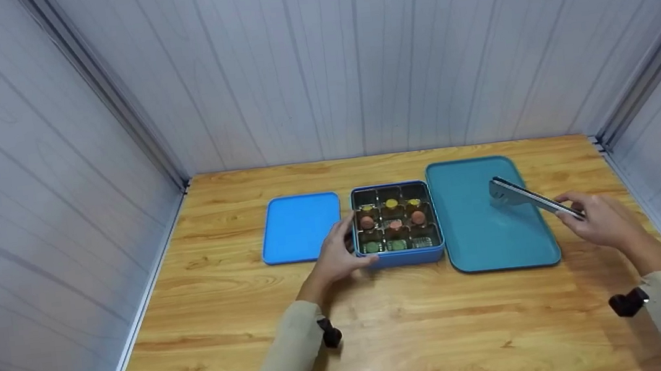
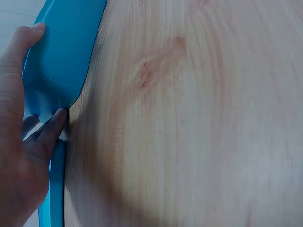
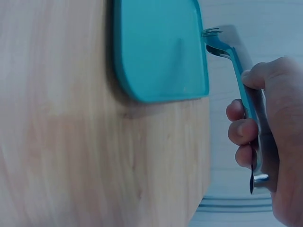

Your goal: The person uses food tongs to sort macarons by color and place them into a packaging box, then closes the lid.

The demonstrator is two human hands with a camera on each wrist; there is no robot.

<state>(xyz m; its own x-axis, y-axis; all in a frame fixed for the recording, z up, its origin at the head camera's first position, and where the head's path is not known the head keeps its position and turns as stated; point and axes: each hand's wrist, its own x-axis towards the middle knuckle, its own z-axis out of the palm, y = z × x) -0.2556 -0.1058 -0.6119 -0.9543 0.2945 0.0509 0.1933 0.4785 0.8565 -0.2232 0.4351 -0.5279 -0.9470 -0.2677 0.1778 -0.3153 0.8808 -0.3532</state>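
A blue square box (image 1: 407,257) stands mid-table with a dark divided insert. Small yellow pieces (image 1: 392,203) lie in its back row of compartments, reddish round ones (image 1: 418,218) in the middle row and green ones (image 1: 397,244) in the front row. My left hand (image 1: 336,258) holds the box at its front left corner, thumb on the front face and fingers along the left side. In my right hand (image 1: 603,221) is a pair of metal tongs (image 1: 534,198), gripped by the handle end. The head of the tongs points left over the teal tray (image 1: 481,249).
Left of the box a flat blue lid (image 1: 298,226) lies on the wooden table (image 1: 422,330), partly behind my left hand. The tray stands right beside the box. Pale panel walls (image 1: 323,68) enclose the table at the back and both sides.
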